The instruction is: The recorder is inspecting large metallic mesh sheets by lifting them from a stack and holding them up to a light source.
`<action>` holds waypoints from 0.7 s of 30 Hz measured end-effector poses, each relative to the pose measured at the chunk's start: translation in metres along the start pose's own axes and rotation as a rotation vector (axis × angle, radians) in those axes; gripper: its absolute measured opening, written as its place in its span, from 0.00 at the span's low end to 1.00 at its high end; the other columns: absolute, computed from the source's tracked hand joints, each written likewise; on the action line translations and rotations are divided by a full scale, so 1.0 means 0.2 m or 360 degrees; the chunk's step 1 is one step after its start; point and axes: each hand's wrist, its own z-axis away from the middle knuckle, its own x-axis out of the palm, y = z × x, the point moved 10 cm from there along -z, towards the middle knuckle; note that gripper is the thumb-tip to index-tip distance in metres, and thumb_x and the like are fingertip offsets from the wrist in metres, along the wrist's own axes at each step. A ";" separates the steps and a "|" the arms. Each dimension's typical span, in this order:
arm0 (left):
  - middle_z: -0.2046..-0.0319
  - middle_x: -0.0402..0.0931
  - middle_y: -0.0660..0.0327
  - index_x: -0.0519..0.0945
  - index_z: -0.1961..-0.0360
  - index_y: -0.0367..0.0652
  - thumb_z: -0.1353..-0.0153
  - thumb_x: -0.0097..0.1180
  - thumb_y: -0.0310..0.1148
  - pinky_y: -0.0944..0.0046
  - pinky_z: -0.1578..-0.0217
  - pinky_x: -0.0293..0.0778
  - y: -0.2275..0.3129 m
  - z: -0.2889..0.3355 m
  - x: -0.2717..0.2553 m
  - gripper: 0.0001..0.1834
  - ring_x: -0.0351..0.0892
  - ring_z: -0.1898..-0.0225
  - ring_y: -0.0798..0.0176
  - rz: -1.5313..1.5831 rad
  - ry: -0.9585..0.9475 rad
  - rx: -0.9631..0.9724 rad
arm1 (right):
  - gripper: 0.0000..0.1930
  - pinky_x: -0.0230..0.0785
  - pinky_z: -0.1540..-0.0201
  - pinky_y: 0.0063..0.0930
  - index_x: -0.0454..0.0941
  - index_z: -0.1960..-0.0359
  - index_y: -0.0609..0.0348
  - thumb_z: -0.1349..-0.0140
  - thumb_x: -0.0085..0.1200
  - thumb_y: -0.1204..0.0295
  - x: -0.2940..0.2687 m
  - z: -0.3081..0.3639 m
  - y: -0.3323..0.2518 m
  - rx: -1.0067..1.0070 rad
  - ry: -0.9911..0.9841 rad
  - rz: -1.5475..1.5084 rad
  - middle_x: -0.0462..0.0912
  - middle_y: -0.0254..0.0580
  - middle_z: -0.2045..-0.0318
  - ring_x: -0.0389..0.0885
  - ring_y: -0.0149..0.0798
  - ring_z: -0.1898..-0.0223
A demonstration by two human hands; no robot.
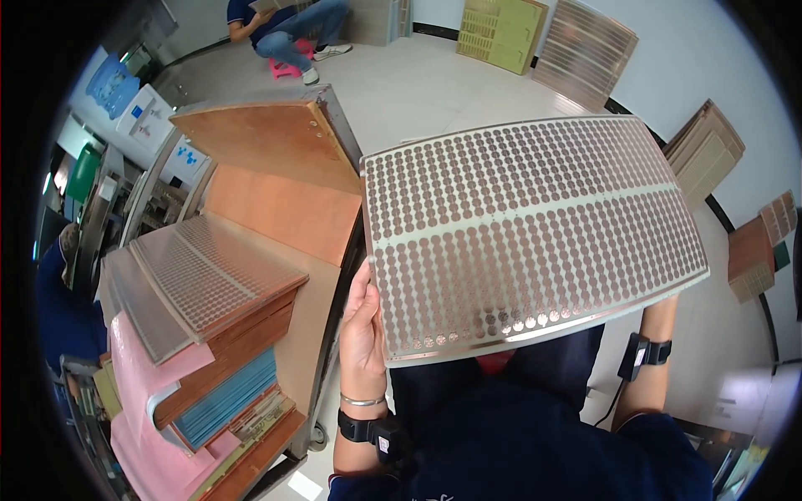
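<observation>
A large flat circuit board panel (535,213), pale with rows of copper-coloured discs and a plain strip across its middle, is raised before me, tilted. My left hand (361,321) is closed on its left edge, thumb in front. My right forearm (656,334) reaches up to the panel's lower right edge; the hand itself is hidden behind the panel, seemingly bearing that side. Straps with small black devices sit on both wrists. To the left, a similar disc-patterned panel (213,271), under clear sheeting, lies on a stack of brown boards (251,330).
The stack stands on a cart with an upright wooden back (267,138). Pink sheets (134,376) and a blue layer (234,392) show in it. More panels (585,54) lean on the far wall. A person (288,37) sits on a pink stool; a water dispenser (144,117) stands far left.
</observation>
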 end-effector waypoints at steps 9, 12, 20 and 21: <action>0.41 0.61 0.54 0.57 0.39 0.36 0.36 0.41 0.26 0.62 0.41 0.60 0.15 0.01 0.07 0.23 0.62 0.40 0.62 -0.0168 -0.0071 0.0350 | 0.23 0.55 0.38 0.44 0.59 0.42 0.65 0.32 0.33 0.62 0.09 0.09 0.03 0.0051 -0.0658 -0.0238 0.64 0.50 0.41 0.63 0.45 0.40; 0.41 0.61 0.52 0.57 0.40 0.34 0.37 0.44 0.24 0.63 0.41 0.60 0.19 0.03 0.03 0.24 0.63 0.41 0.61 -0.0249 -0.0002 0.0418 | 0.18 0.62 0.42 0.43 0.62 0.44 0.64 0.32 0.37 0.68 0.06 0.07 0.04 0.0035 -0.0521 -0.0211 0.67 0.50 0.44 0.67 0.44 0.43; 0.45 0.65 0.52 0.61 0.43 0.41 0.38 0.46 0.24 0.63 0.45 0.66 0.27 0.06 -0.14 0.22 0.68 0.45 0.61 -0.0261 0.0103 0.0515 | 0.17 0.66 0.45 0.44 0.63 0.47 0.68 0.35 0.39 0.73 0.08 0.12 0.10 0.0150 -0.0432 -0.0095 0.70 0.52 0.47 0.71 0.47 0.46; 0.45 0.66 0.53 0.61 0.43 0.40 0.38 0.46 0.24 0.63 0.45 0.66 0.27 0.06 -0.17 0.22 0.68 0.46 0.62 -0.0241 0.0124 0.0513 | 0.17 0.66 0.44 0.43 0.64 0.47 0.68 0.36 0.39 0.74 0.11 0.14 0.10 0.0162 -0.0517 -0.0034 0.71 0.52 0.48 0.71 0.47 0.46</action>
